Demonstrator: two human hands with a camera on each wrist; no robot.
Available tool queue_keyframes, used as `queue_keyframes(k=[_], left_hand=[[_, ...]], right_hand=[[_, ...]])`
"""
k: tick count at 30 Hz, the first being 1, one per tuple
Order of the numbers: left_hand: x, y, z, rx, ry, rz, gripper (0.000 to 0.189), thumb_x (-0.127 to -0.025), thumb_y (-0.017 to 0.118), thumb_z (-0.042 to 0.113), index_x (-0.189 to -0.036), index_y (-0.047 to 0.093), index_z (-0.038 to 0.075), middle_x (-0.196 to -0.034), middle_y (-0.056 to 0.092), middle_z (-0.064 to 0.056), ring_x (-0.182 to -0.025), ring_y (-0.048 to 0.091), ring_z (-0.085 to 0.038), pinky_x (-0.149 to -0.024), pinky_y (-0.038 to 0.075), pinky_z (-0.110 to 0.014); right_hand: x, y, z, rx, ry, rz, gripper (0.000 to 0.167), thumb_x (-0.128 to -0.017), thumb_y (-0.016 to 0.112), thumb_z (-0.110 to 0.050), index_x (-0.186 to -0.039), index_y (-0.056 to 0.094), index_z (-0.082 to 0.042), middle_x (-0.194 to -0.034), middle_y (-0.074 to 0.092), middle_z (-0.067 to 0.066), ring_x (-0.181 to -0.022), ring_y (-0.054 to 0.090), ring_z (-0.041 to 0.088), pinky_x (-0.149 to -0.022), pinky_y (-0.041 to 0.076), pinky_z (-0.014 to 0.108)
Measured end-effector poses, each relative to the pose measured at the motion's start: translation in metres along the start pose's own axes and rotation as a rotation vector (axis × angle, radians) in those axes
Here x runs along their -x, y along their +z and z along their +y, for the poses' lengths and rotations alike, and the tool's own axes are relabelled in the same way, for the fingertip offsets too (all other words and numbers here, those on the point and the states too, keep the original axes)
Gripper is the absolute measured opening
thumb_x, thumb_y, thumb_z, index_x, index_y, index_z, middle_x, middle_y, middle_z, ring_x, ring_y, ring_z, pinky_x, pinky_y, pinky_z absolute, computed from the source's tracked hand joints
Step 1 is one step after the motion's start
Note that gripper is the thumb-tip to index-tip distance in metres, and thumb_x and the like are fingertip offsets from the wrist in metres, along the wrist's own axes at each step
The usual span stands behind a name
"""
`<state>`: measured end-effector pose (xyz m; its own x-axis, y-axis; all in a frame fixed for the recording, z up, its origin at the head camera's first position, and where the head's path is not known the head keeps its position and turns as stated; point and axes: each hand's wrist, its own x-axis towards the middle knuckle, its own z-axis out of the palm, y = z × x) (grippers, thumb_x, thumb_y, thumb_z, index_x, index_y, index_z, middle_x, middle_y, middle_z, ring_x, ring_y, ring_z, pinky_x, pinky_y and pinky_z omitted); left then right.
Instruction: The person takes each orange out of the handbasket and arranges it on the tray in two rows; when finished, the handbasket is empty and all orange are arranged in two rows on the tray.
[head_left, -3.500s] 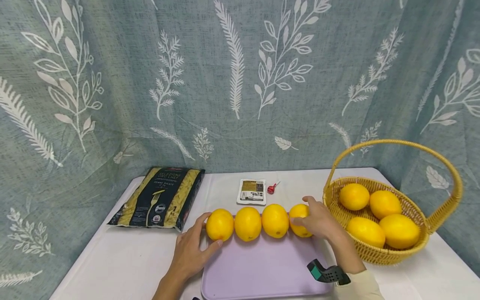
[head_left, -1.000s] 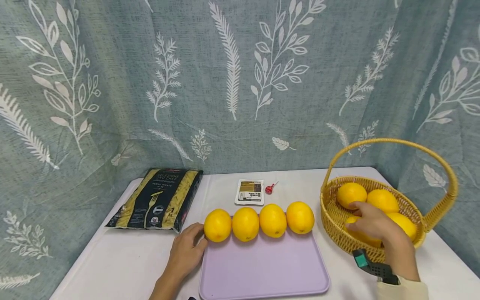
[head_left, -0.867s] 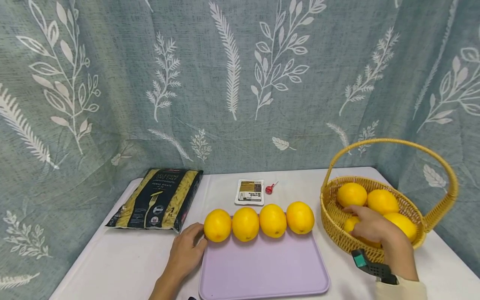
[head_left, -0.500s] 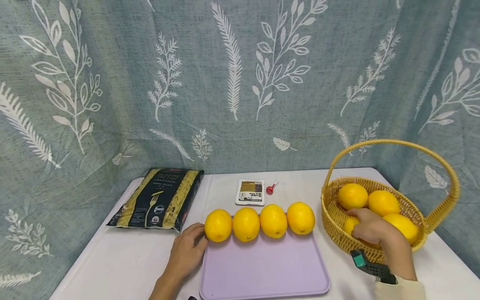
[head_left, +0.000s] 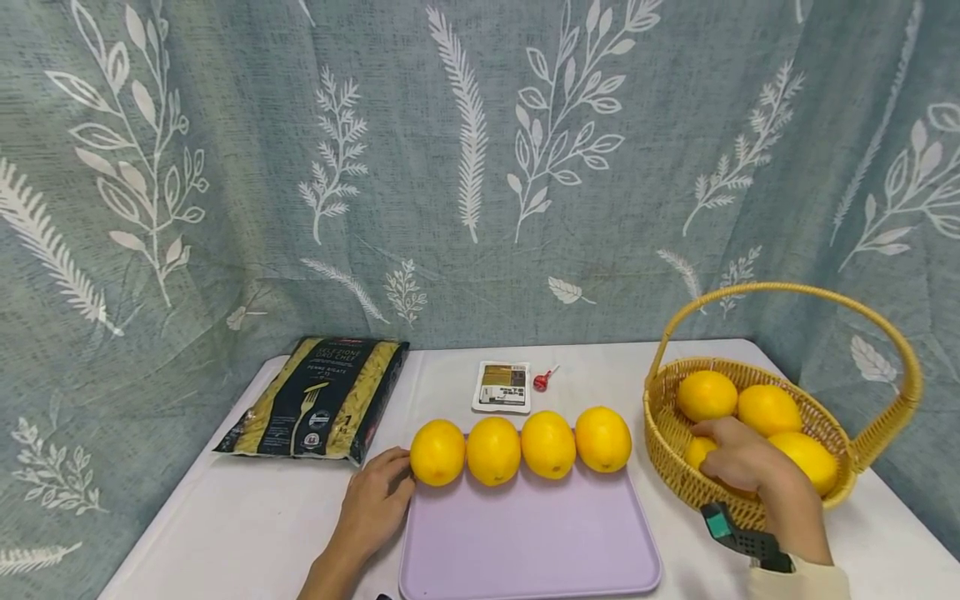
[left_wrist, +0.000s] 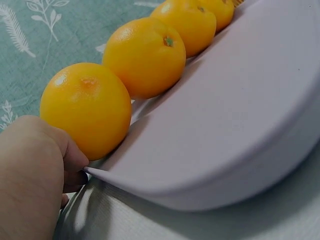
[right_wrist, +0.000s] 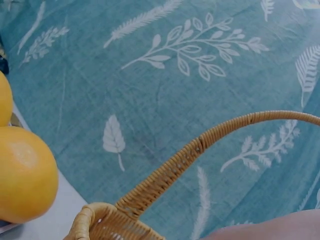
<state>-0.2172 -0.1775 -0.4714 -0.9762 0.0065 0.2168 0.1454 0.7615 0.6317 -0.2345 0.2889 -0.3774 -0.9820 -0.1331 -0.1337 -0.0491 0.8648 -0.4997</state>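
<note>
A row of several oranges (head_left: 493, 451) stands along the far side of a lilac tray (head_left: 528, 533). My left hand (head_left: 372, 504) is at the tray's left edge, beside the leftmost orange (left_wrist: 87, 110); in the left wrist view its fingers pinch the tray's rim. My right hand (head_left: 742, 454) reaches into a wicker basket (head_left: 670, 477) and grips an orange (head_left: 698, 451) at its near left side. That fruit is largely hidden under the palm. Other oranges (head_left: 768, 408) lie around this hand in the basket. The right wrist view shows only a sliver of the hand.
A bag of penne pasta (head_left: 318, 398) lies at the back left. Behind the tray are a small flat packet (head_left: 502, 387) and a red lollipop (head_left: 542, 381). The basket's tall handle (head_left: 795, 287) arches over the fruit. A patterned curtain (head_left: 480, 167) closes off the table's back.
My right hand has left the rightmost orange of the row and moved right into the basket, onto an orange there. My left hand has slid off the leftmost orange to the tray's edge.
</note>
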Motion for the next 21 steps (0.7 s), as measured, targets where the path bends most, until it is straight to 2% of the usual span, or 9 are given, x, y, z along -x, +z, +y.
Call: queue_keyframes(k=[6,13,18,21], left_hand=[[0.0,0.0,0.0,-0.007,0.003,-0.001,0.036,-0.094,0.06,0.014,-0.124,0.069,-0.003,-0.137,0.062,-0.013,-0.135,0.05,-0.037,-0.113,0.031,-0.065],[0.001,0.0,0.0,-0.009,0.005,0.0,0.035,-0.094,0.059,0.014,-0.124,0.069,-0.002,-0.137,0.062,-0.013,-0.135,0.05,-0.037,-0.113,0.031,-0.064],[0.001,0.0,0.0,-0.008,0.004,-0.001,0.035,-0.095,0.058,0.013,-0.124,0.069,-0.002,-0.136,0.062,-0.012,-0.135,0.051,-0.037,-0.113,0.031,-0.064],[0.001,-0.001,0.001,-0.009,0.002,-0.006,0.035,-0.096,0.057,0.013,-0.125,0.069,-0.001,-0.136,0.062,-0.012,-0.135,0.051,-0.036,-0.113,0.031,-0.064]], right_hand=[[0.002,-0.003,-0.003,-0.031,0.004,0.047,0.066,-0.074,0.07,-0.002,-0.134,0.051,0.019,-0.132,0.055,0.038,-0.104,0.054,0.038,-0.09,0.046,0.052],[0.005,-0.011,-0.011,-0.024,0.019,0.116,0.078,-0.076,0.079,-0.014,-0.141,0.046,0.015,-0.138,0.049,0.041,-0.119,0.051,0.051,-0.094,0.046,0.061],[0.009,-0.016,-0.015,-0.071,0.027,0.168,0.084,-0.08,0.079,-0.019,-0.147,0.04,0.013,-0.138,0.047,0.041,-0.106,0.054,0.045,-0.08,0.05,0.047],[0.011,-0.017,-0.017,-0.09,0.031,0.204,0.085,-0.083,0.079,-0.023,-0.15,0.039,0.009,-0.137,0.048,0.039,-0.1,0.054,0.04,-0.072,0.048,0.038]])
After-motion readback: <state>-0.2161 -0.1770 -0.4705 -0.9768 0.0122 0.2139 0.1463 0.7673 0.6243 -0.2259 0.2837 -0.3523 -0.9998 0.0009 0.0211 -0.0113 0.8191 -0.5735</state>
